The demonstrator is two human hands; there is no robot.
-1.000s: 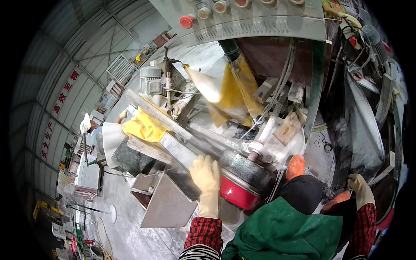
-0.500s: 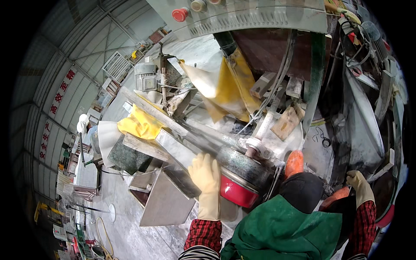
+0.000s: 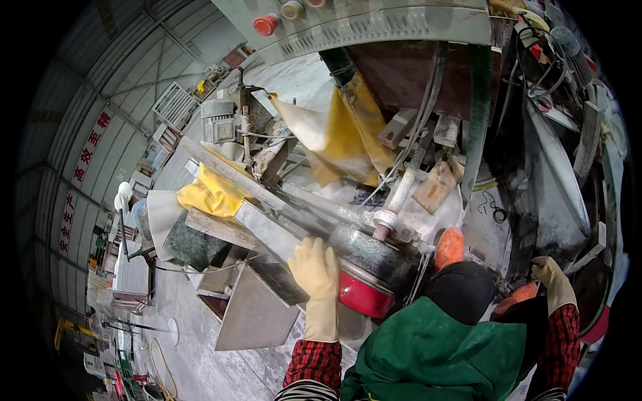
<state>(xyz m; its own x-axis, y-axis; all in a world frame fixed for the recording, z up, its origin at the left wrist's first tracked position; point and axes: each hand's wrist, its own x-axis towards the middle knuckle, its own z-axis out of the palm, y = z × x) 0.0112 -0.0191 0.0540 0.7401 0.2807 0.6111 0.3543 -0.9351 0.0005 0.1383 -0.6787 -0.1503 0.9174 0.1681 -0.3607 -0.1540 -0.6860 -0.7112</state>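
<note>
My left hand (image 3: 314,274), in a cream rubber glove, lies palm down with its fingers stretched out. Its fingertips meet the end of a long pale board (image 3: 271,227) beside the belt of a belt grinder. Just right of them is the speckled grey drum (image 3: 368,252), with a red curved part (image 3: 364,294) below it. What lies under the palm is hidden. At the far right, beside my knee, my right hand (image 3: 554,284) wears a matching glove with its fingers curled in. Whatever they close on is hidden. A grey bar (image 3: 587,257) passes close to that hand.
A control box (image 3: 374,33) with a red button overhangs the machine. Yellow cloth (image 3: 214,190) drapes over its far left end, near a grey motor (image 3: 219,121). A tilted grey panel (image 3: 257,311) stands left of my hand. Orange boots (image 3: 449,247) show below my green apron (image 3: 435,354).
The whole view has shifted slightly, with the control box and machine sitting a little farther left. Both hands keep their places and finger poses.
</note>
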